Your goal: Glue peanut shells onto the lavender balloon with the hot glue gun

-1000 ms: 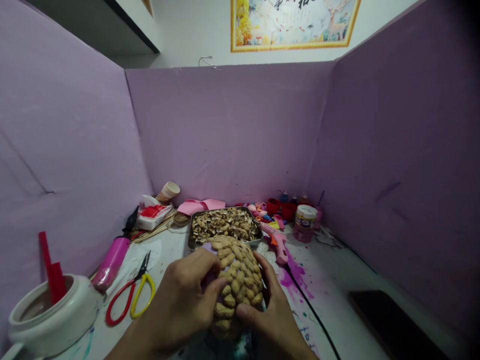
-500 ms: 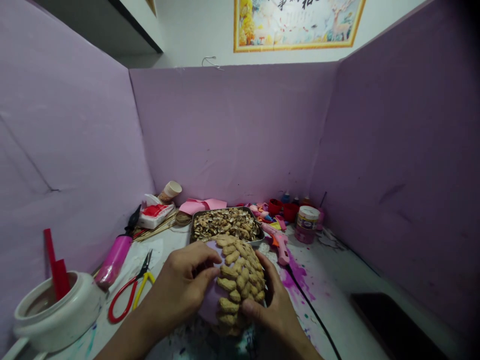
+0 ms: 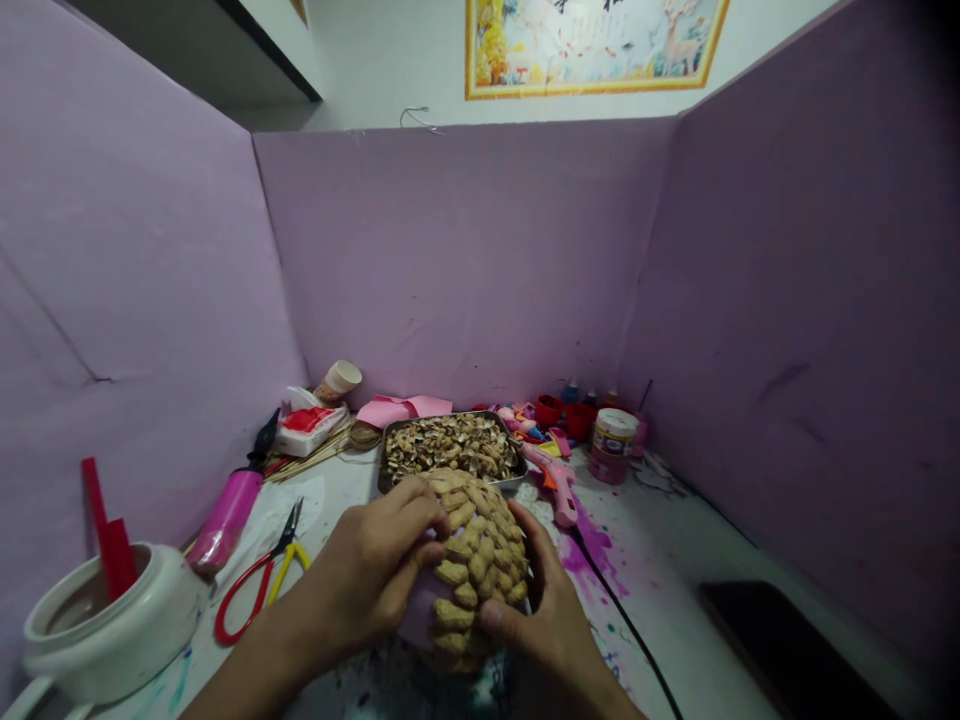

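Peanut-covered ball (image 3: 474, 560) is seen at the lower centre of the frame, raised just above the table (image 3: 675, 560), its pink skin showing bare on the left side where no shells are stuck. It is gripped from both sides. The left hand (image 3: 371, 580) is closed on its left flank, with the fingers curled over the top and the thumb pressed against the bare pink patch. The right hand (image 3: 551, 625) is cupped against its right and lower side, with the thumb laid across the lowest shells. Just behind the ball, a metal tray (image 3: 383, 458) heaped with broken shells is placed. A pink glue gun (image 3: 556, 487) is laid to the right of the tray, and a black cord (image 3: 622, 625) is run from it toward the lower edge across purple paint stains. A small jar (image 3: 612, 445) is set farther right, near a cluster of red cups and coloured scraps that are too small to be told apart. At the left, red-and-yellow scissors (image 3: 259, 585) are laid flat, with a pink tube (image 3: 229, 515) beside them and a white pot (image 3: 112, 630) holding a red stick (image 3: 105, 545) in the lower left corner. A paper cup (image 3: 339, 382) and pink paper (image 3: 405, 408) are seen against the purple boards (image 3: 465, 260) that enclose the table.
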`<state>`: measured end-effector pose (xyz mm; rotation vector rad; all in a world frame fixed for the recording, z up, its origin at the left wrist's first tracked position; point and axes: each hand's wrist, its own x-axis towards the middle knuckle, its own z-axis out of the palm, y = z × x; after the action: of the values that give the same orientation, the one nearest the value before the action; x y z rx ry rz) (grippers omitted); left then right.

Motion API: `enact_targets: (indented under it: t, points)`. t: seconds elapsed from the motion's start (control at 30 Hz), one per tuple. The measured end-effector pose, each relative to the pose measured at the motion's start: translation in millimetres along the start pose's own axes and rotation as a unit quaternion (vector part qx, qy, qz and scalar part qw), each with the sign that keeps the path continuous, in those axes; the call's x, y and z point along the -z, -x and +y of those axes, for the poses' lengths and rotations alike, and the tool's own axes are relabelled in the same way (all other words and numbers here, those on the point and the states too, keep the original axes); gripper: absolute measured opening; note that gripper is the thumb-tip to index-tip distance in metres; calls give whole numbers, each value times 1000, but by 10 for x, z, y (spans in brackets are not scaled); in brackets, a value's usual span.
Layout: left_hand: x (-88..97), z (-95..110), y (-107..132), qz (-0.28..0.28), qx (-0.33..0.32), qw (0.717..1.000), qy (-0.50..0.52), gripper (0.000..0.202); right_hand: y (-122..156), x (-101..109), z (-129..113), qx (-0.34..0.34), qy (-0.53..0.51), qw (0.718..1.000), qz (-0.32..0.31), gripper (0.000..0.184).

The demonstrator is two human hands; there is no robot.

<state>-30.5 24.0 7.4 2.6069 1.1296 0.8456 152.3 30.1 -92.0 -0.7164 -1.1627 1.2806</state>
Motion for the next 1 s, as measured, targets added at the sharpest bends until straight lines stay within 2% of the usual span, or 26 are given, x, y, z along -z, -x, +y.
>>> enact_targets:
  t: [0.2,0.63,0.9,1.0]
  points:
    - [-2,-56,-24,-19,-19,998,-60,13,6,-17,-1,7,8,1000,19,93]
    - [-25,35,6,23,6,999,-21,13,27,-24,-13,6,2,999,35,91]
    - [-5,83,-32,31,13,999,-25,12,30,-36,-27,0,5,1000,19,93]
    - [-4,92,-12,39,34,998,-20,9,31,-45,-18,3,-8,1000,16,93]
